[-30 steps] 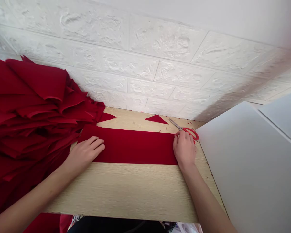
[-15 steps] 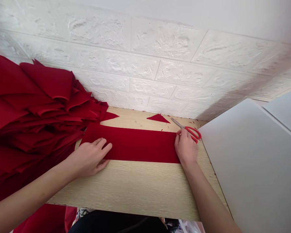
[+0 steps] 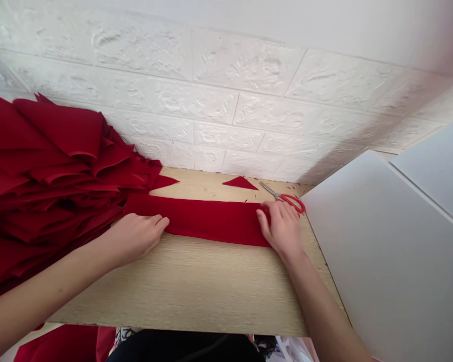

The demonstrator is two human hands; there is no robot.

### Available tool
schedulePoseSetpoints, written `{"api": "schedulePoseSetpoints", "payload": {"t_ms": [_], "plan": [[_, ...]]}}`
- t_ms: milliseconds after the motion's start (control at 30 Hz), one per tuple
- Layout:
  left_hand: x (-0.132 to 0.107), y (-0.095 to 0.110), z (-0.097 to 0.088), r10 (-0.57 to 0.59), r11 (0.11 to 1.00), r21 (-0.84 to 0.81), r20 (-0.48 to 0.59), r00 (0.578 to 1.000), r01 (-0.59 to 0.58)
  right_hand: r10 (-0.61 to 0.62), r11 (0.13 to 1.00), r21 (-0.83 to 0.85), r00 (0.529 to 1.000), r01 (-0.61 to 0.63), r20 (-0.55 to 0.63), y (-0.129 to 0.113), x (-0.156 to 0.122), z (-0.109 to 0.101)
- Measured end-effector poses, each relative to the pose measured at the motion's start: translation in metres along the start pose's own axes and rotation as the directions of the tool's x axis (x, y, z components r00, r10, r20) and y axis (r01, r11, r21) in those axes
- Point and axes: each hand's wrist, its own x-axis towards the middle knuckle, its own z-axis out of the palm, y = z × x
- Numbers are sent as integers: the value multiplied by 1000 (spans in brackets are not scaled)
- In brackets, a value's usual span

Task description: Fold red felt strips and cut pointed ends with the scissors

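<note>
A long red fabric strip point(image 3: 211, 221) lies across the wooden table point(image 3: 196, 286), running left to right. My left hand point(image 3: 136, 236) is at the strip's left end, with its fingers curled together on the near edge. At the right end, my right hand point(image 3: 283, 229) has its fingers closed over the fabric. Red-handled scissors point(image 3: 292, 201) lie on the table just behind my right hand, untouched.
A tall pile of folded red fabric point(image 3: 53, 171) fills the left side and overlaps the table's edge. A small red triangular scrap point(image 3: 240, 183) lies near the white brick wall point(image 3: 226, 100). A white panel point(image 3: 385, 251) borders the table on the right.
The strip's near edge has moved toward the wall, so the strip looks narrower. Both hands shifted back with it, and the left hand's fingers went from flat to curled.
</note>
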Motion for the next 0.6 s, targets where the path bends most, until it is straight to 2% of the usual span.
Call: {"api": "schedulePoseSetpoints", "payload": {"t_ms": [33,100,167,200,267,400,500,600], "plan": [[1,-1,-1,-2,1000,-7,11,1000,2,-99,992,80,994,95,46,-7,-3,-6],[2,-1,-3,1,1000,-17,24,1000,0,-277,943,238,946,234,169,-23,-9,-16],[2,-1,-3,-1,1000,-27,22,1000,2,-397,902,282,883,327,248,-34,-15,-20],[1,-1,-3,-5,999,-35,17,1000,6,-422,896,267,868,355,263,-37,-17,-19],[0,-1,-3,-25,998,-52,-3,1000,25,-403,911,209,876,355,265,-34,-22,-14],[-5,-1,-2,-61,996,-61,-31,998,59,-276,961,106,927,257,253,-10,-30,-4],[-10,-2,4,-71,996,-62,-69,995,67,-205,979,32,955,203,213,6,-35,-3],[-18,-4,15,-84,995,-59,-85,993,79,-173,984,-15,968,179,180,10,-38,-7]]}}
